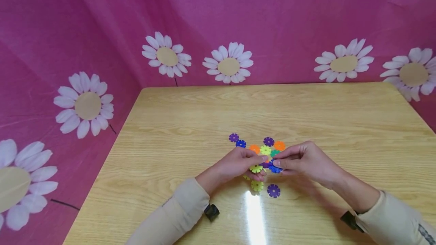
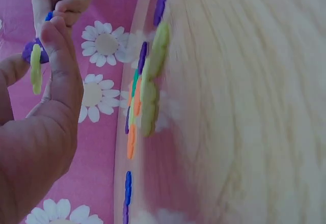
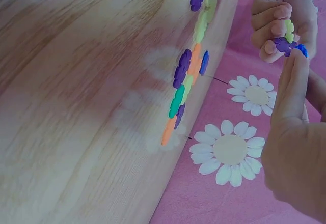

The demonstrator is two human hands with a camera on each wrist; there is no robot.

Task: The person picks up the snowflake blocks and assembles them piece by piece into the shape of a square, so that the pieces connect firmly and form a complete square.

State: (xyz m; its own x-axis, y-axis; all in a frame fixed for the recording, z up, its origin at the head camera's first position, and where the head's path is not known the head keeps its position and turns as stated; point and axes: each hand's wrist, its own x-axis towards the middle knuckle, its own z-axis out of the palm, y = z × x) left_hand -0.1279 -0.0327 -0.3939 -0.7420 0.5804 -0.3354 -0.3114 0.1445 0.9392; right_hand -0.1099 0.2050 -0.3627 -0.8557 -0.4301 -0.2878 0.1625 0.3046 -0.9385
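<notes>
Notched plastic flower discs are in both hands, raised above the table. My left hand (image 1: 238,162) pinches a purple disc (image 2: 35,52) between thumb and fingers, and a yellow disc (image 1: 256,168) stands slotted crosswise against it. From the right, my right hand (image 1: 308,162) pinches a blue disc (image 1: 275,167) between thumb and fingertips. The blue disc is right at the purple disc's edge in the right wrist view, partly hidden behind the fingertips.
Loose discs lie on the wooden table (image 1: 190,124) around and beneath the hands: purple (image 1: 233,137), blue (image 1: 240,143), orange (image 1: 279,145), green (image 1: 274,153) and several others. A yellow disc (image 1: 257,186) and a purple disc (image 1: 273,191) lie nearest. A pink flowered cloth (image 1: 272,18) hangs behind.
</notes>
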